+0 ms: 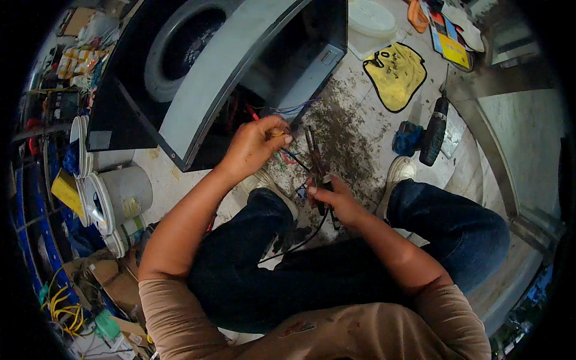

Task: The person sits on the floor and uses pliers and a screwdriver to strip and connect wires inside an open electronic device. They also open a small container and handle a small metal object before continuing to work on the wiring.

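Observation:
My left hand [255, 147] is closed in a pinch on the end of a black cable [295, 157], with thin coloured wires showing at the fingertips. My right hand [337, 198] is closed around dark pliers [312, 147], their long jaws pointing away from me. From there the black cable runs on, down toward my lap. Beyond my left hand lies a large black and grey metal housing [219, 78] with a round fan opening. Blue wires [294, 109] and a red piece [251, 111] stick out of its open side.
Dark dirt [354, 132] is scattered over the floor between my feet. To the right are a cordless drill [434, 132], a yellow cloth [396, 75] and a white bucket [371, 21]. White buckets [123, 192] and cardboard [113, 279] crowd the left side.

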Demonstrator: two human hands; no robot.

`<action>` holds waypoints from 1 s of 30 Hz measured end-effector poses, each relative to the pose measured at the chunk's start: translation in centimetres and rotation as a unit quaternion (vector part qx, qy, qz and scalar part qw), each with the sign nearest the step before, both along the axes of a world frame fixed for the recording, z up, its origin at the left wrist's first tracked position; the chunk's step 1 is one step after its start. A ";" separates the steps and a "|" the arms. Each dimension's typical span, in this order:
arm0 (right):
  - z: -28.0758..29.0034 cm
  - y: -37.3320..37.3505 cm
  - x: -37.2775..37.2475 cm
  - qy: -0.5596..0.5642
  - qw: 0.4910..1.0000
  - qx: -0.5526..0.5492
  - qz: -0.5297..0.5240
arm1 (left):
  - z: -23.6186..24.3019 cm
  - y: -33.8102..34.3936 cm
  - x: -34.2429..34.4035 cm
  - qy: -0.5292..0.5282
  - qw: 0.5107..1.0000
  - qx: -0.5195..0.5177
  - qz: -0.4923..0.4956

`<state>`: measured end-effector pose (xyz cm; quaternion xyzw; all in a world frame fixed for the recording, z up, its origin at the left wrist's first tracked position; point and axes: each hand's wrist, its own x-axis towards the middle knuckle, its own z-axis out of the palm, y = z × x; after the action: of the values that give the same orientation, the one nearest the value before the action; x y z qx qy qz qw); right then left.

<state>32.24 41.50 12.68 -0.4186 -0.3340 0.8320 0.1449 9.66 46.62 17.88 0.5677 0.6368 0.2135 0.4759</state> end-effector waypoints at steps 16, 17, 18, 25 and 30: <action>-0.6 -0.4 0.0 0.064 0.998 -0.001 0.025 | 1.2 0.1 0.4 0.078 0.990 0.080 -0.088; -0.6 -0.4 0.0 0.058 0.998 0.004 0.023 | 1.3 0.1 0.4 0.079 0.990 0.076 -0.086; -0.6 -0.4 0.0 0.051 0.998 0.011 0.023 | 1.3 0.1 0.5 0.079 0.991 0.074 -0.084; 0.1 -0.2 -0.2 0.012 0.999 0.033 0.042 | 1.3 0.1 0.7 0.097 0.988 0.088 -0.080; 0.7 -0.1 -0.6 -0.022 0.990 0.131 0.045 | 1.3 0.0 1.1 0.122 0.983 0.105 -0.085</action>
<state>31.64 41.43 13.42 -0.3988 -0.4616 0.7774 0.1531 10.73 46.59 19.14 0.6885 0.6135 0.1669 0.3491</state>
